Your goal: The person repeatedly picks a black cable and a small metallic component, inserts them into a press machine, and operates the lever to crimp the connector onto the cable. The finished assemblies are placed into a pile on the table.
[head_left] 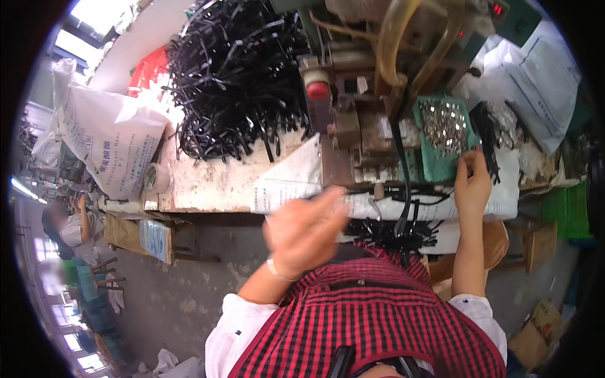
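Green tray (436, 167) sits just right of the machine (372, 135), our landmark, and our right hand (472, 179) is at its near right corner. Thumb and fingertips bunched narrow; we can't tell if they pinch a part. Small shiny metal parts (443, 128) fill most of the tray.

Our left hand (309, 233) is near-left of the machine, in front of the bench edge. Motion blur: we can't tell whether it's wide, narrow or holding anything. Thin light band (277, 271) on that wrist.

Next ring out: bunch of black strips (394, 234) just nearside of the machine, above our red-and-black checked apron (372, 315). White printed sheet (290, 179) on the bench (214, 189), left of the machine. Red button (317, 89) on the machine's left side, yellowish tubes (394, 44) looping over its top.

Further: big tangled pile of black strips (233, 82) left of the machine and toward its back. Beyond that, well left, we've got a white sack (110, 135) and a tape roll (156, 178). Well right of the machine: white bag (535, 85), then green crate (564, 211) lower down. Co-worker (79, 227) far left of the machine, well apart from us.
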{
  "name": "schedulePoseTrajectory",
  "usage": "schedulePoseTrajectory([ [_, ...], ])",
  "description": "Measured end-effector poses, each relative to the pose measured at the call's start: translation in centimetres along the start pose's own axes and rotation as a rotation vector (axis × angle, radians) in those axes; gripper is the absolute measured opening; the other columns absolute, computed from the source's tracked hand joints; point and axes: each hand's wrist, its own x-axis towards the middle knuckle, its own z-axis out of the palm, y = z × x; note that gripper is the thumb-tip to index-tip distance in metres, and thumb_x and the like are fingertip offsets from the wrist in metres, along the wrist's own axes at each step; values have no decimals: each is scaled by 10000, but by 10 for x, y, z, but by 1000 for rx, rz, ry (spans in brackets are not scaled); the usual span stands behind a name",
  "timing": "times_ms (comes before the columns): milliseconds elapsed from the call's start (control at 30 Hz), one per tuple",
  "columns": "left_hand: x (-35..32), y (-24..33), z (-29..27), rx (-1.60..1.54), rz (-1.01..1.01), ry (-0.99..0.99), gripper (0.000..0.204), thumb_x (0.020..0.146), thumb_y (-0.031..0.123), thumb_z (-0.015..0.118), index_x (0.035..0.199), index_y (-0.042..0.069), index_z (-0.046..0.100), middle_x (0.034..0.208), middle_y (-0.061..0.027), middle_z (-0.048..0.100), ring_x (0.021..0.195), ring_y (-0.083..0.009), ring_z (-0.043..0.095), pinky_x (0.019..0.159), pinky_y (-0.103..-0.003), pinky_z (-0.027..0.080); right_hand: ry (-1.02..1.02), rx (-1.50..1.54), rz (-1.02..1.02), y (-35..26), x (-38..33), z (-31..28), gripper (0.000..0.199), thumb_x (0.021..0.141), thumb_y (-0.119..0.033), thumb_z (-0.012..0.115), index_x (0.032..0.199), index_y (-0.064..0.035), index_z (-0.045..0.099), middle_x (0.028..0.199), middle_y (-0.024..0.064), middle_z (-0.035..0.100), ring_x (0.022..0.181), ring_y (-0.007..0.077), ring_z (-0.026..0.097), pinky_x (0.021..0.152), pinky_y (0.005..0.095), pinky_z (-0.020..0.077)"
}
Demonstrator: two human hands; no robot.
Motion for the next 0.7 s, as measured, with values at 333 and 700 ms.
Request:
schedulePoseTrajectory([
  [333, -10, -178, 25, 913, -584, -425, 299, 726, 310, 874, 810, 49, 754, 1032, -98, 632, 1051, -318, 564, 855, -446, 453, -36, 321, -44, -45, 27, 26, 185, 917, -91, 740, 1078, -2, 739, 1004, 133, 765, 901, 236, 723, 859, 325, 535],
  [700, -44, -175, -21, 664, -661, -13, 162, 934, 212, 740, 858, 76, 698, 869, -82, 696, 770, -319, 672, 672, -418, 519, 319, 38, -84, 61, -42, -28, 140, 923, 5, 688, 1053, -8, 737, 1041, 121, 738, 971, 283, 693, 888, 362, 530],
])
